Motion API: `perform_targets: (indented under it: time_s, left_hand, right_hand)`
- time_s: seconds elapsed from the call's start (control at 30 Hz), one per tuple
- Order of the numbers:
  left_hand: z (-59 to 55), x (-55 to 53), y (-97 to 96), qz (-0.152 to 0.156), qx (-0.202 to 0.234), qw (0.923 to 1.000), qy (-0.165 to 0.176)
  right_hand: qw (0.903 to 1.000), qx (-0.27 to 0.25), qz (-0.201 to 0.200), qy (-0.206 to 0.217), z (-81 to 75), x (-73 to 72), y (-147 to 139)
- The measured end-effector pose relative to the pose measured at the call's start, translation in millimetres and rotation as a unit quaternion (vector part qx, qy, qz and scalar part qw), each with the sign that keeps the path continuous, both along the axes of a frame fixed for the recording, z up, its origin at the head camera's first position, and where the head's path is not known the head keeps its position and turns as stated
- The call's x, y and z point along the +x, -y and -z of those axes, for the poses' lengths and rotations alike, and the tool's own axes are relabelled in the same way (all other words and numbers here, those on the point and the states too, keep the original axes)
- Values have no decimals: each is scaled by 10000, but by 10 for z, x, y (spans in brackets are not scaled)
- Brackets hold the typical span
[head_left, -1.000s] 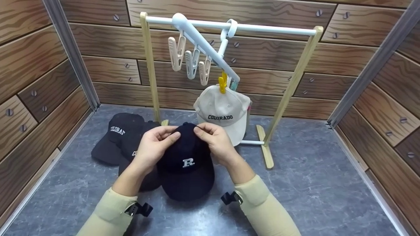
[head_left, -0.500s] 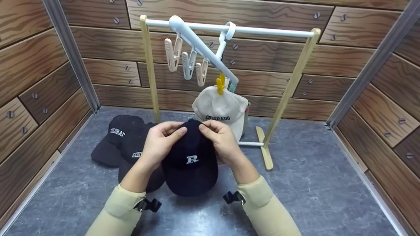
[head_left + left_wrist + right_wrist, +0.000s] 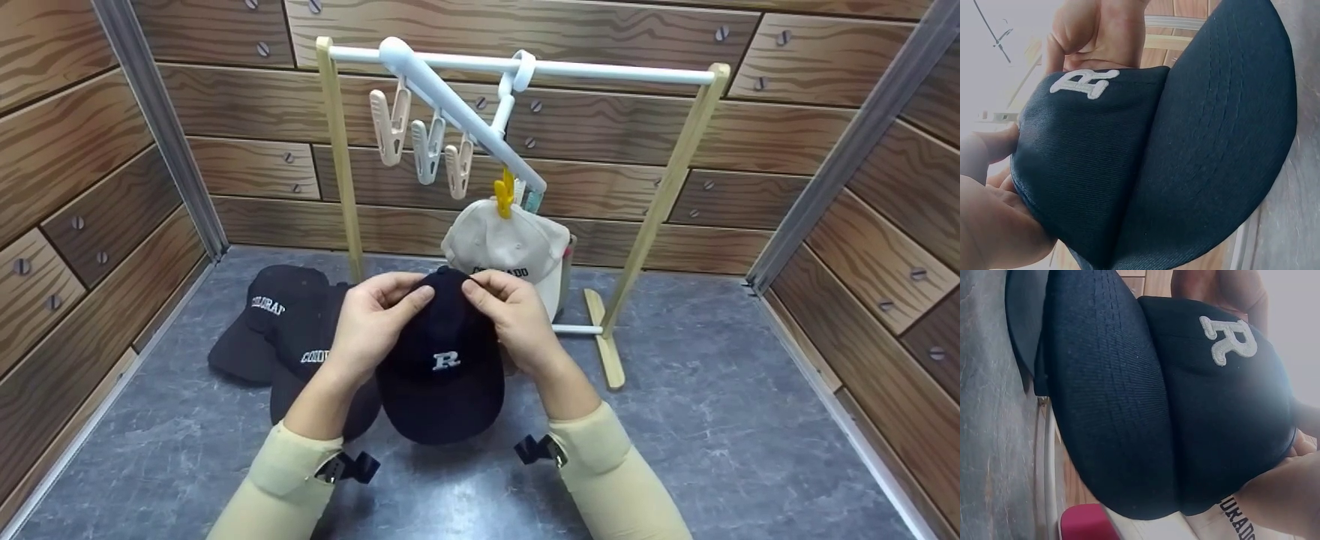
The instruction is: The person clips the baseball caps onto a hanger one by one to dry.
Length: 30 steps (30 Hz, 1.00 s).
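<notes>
A navy baseball cap with a white letter R on its front is held upright, brim down, in the middle of the head view. My left hand pinches the left side of its crown near the top, thumb in front. On the other side, my right hand pinches the crown the same way. Right behind it, a cream cap lettered COLORADO hangs by a yellow clothespin and is partly hidden by the navy cap and my right hand. In both wrist views the navy cap's brim and crown fill most of the picture.
Two dark lettered caps, one farther left and one nearer, lie overlapping on the grey table. A light-blue clip hanger with several clothespins hangs slanted from the rack's white bar. Wood-patterned walls enclose the table.
Both hands have carried the navy cap slightly up and to the right, closer to the hanging cream cap, covering more of its lettering. Their pinch on the crown stays the same.
</notes>
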<state>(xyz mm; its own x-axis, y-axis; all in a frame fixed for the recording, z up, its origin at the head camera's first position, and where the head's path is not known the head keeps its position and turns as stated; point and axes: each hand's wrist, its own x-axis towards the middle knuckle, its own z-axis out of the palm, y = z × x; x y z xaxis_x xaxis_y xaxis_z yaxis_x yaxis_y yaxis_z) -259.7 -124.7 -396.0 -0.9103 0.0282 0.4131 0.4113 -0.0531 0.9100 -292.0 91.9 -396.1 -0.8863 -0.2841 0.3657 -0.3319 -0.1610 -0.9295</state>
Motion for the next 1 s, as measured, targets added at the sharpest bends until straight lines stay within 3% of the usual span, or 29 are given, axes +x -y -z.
perform_targets:
  time_s: [0.53, 1.0]
  left_hand:
    - [-69, -16, -83, 97, 121, 9996, -249]
    - [-136, -34, -162, 91, 279, 9991, -311]
  right_hand:
    - [9998, -113, 129, -107, -45, 11, -44]
    - [9980, -187, 527, -311, -119, 63, -56]
